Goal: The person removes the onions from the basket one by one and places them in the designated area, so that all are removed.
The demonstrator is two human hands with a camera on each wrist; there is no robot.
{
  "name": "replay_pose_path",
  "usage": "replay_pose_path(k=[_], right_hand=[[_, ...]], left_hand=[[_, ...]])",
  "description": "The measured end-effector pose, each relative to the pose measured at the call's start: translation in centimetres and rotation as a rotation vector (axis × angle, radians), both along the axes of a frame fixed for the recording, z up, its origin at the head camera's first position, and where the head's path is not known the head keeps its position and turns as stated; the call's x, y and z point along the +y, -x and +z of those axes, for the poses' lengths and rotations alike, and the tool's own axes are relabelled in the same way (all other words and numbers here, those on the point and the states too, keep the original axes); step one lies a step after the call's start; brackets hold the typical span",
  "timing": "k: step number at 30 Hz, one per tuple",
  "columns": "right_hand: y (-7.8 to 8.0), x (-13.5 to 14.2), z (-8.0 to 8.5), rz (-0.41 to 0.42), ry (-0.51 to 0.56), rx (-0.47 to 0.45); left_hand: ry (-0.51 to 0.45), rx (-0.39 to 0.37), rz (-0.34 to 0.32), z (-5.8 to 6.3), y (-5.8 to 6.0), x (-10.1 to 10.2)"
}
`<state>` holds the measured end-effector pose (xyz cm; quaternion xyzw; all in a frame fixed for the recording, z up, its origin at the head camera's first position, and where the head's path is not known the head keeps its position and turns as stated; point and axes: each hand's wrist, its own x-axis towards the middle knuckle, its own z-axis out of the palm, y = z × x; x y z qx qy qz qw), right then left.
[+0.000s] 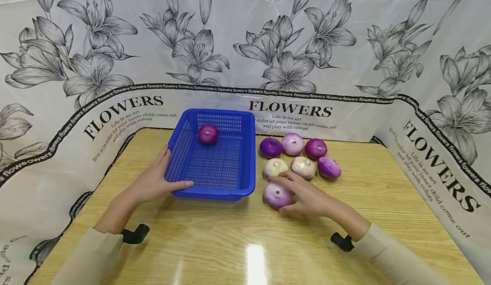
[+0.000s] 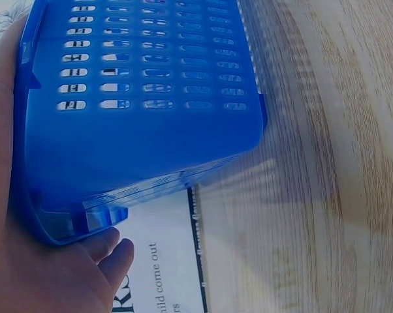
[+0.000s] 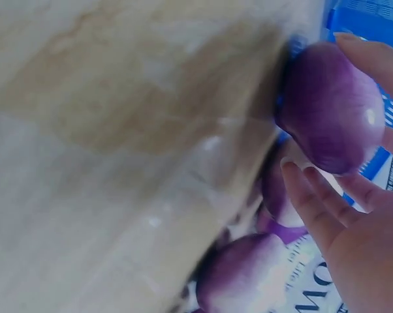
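The nearest pale purple onion is apparently grasped by the right hand for lifting into the blue basket, steadied by the left hand's grip.

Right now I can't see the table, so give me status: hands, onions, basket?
Left hand grips blue basket rim. Right hand grasps pale purple onion beside basket. One onion inside, six more loose. Path clear.

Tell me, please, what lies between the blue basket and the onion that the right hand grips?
Nothing. In the head view only a narrow strip of bare wooden table separates the blue basket from the pale purple onion gripped by the right hand.
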<state>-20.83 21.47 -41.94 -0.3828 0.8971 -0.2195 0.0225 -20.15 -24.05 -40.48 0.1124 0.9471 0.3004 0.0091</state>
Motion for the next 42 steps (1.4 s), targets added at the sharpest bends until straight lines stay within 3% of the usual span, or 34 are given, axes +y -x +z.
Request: replay_pose_path(k=[5,10,20,42], right_hand=[[0.3,0.2,1.5,0.026,0.003,0.034],[0.8,0.2,4.0,0.042,0.033,0.076],[2.7,-2.0,7.4,0.057,0.077,0.128],[7.7,-10.8,11.1,0.091,0.041,0.026]], left_hand=[[-0.010,0.012,-0.009,-0.2,0.1,0.0],[-0.015,0.018,-0.008,-0.2,0.0,-0.1],[-0.005,-0.002,0.002,-0.5,0.1,-0.1],[-0.016,0.016,0.003,-0.5,0.4,-0.1]])
